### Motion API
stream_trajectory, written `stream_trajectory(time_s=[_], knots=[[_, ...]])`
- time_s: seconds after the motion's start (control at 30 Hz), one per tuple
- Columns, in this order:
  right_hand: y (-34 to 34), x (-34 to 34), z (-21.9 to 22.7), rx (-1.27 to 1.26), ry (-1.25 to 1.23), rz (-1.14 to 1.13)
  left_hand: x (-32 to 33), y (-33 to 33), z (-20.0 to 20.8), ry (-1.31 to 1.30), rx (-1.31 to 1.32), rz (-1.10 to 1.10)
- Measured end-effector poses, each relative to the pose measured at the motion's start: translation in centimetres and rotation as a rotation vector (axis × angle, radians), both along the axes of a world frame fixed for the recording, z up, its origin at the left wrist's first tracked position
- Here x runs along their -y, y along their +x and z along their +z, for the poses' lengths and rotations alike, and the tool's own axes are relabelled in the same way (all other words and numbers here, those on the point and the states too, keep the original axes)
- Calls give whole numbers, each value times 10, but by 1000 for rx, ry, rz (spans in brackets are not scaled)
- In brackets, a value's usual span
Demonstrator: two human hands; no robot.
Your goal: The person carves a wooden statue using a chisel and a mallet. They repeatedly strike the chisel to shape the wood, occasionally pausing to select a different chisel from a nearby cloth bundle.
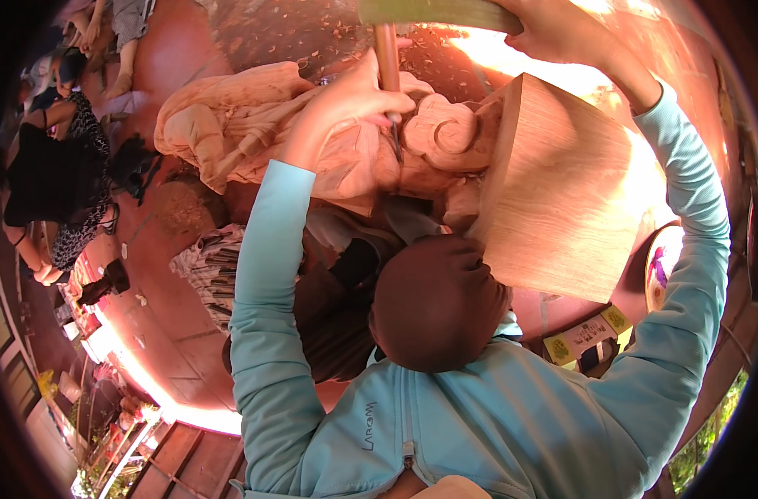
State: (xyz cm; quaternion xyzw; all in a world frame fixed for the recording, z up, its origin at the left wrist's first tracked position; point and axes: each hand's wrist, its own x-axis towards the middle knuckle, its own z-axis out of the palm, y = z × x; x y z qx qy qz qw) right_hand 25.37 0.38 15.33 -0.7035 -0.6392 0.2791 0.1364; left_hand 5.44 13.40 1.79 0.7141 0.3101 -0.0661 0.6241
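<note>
A large carved wooden figure (254, 125) with draped folds and a scroll shape lies on its side before me. Its thick squared wooden base (570, 183) is at the right. My left hand (341, 108) is closed round a chisel (386, 58) with a brown handle, held nearly upright. The chisel's metal blade points down at the carving beside the scroll. My right hand (554, 33) grips a greenish wooden mallet (437, 11) at the top edge. In this view the mallet overlaps the handle's upper end; whether they touch I cannot tell.
Several carving tools (217, 270) lie on a striped cloth at the left. A rounded dark brown shape (437, 303) is close before my chest. Right of it stand a small box (587, 334) and a colourful round object (662, 266). A person in black (54, 175) sits far left.
</note>
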Motion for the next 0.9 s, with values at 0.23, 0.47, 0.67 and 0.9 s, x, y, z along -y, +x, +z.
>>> stream_trajectory(time_s=[0.23,0.47,0.67,0.9], knots=[[13,-6,-24,-113,203,25,-2,-3,1,66,55,58],[18,-5,-20,-99,204,-27,-5,-5,1,150,33,50],[15,-10,-18,7,117,-69,-1,3,5,109,35,-31],[2,6,-6,-130,173,31,10,6,8,102,19,-68]])
